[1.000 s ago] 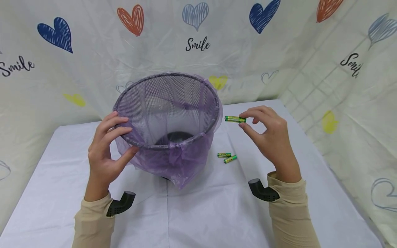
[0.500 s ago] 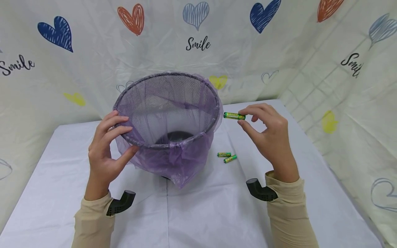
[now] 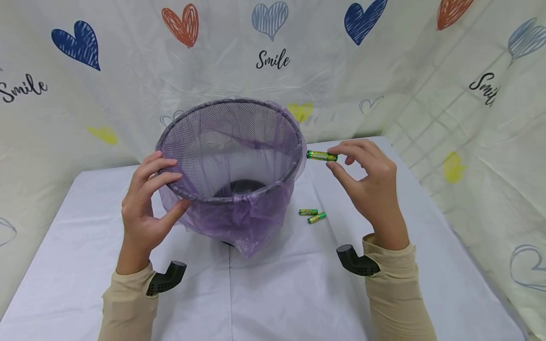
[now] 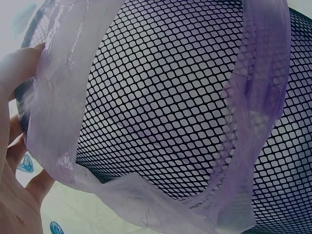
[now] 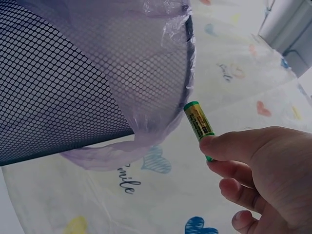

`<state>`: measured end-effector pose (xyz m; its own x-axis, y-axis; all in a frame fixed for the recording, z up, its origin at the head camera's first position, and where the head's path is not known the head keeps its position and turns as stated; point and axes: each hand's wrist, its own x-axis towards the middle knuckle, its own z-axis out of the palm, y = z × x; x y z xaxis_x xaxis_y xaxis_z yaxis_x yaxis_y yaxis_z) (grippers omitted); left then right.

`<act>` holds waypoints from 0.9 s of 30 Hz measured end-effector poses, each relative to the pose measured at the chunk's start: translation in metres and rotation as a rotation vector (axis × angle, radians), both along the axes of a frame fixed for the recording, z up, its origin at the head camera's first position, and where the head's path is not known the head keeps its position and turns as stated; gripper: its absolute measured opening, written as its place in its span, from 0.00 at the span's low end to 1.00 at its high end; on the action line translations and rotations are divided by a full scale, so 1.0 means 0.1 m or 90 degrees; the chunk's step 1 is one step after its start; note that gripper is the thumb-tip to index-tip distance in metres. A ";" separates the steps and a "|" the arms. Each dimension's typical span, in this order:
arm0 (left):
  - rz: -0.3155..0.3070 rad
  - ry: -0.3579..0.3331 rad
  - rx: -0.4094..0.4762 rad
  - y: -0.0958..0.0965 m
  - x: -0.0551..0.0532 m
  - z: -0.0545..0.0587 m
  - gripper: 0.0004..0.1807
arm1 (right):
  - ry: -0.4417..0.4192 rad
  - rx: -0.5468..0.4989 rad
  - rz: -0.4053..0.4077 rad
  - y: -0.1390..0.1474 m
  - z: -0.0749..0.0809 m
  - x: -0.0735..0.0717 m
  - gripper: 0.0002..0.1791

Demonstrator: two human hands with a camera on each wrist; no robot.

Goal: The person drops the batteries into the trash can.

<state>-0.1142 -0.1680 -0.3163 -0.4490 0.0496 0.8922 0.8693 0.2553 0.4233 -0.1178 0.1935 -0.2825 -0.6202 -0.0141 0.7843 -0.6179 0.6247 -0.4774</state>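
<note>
A dark mesh wastebasket (image 3: 273,128) stands on the table, lined with a thin purple plastic bag (image 3: 251,227) folded over its rim. My left hand (image 3: 147,208) grips the left side of the rim, fingers over the edge and thumb on the near side. In the left wrist view the bag (image 4: 53,107) lies between that hand and the mesh (image 4: 161,97). My right hand (image 3: 371,180) pinches a green battery (image 3: 320,156) between thumb and fingertips, just right of the rim. The right wrist view shows this battery (image 5: 197,119) near the bag-covered edge, its far end pointing up.
Two more green batteries (image 3: 308,212) lie close together on the white tablecloth (image 3: 277,298), right of the wastebasket. A pale curtain (image 3: 204,71) printed with hearts hangs behind and beside the table. Black camera mounts (image 3: 357,261) sit at both wrists.
My right hand has risen slightly and shifted a little left with the battery, nearer the wastebasket's rim. The left hand keeps its grip on the rim, and the loose batteries have stayed put.
</note>
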 end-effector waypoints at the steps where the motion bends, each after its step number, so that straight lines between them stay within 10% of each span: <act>1: 0.001 0.000 -0.001 0.00 0.00 0.00 0.26 | 0.002 0.000 0.000 0.00 0.01 0.00 0.11; 27: 0.002 0.002 -0.004 -0.01 -0.01 -0.01 0.27 | 0.032 -0.006 0.035 -0.16 0.13 -0.03 0.10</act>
<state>-0.1147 -0.1689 -0.3175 -0.4458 0.0539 0.8935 0.8702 0.2603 0.4184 -0.1207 0.1774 -0.2694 -0.5788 -0.0394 0.8145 -0.6740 0.5853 -0.4507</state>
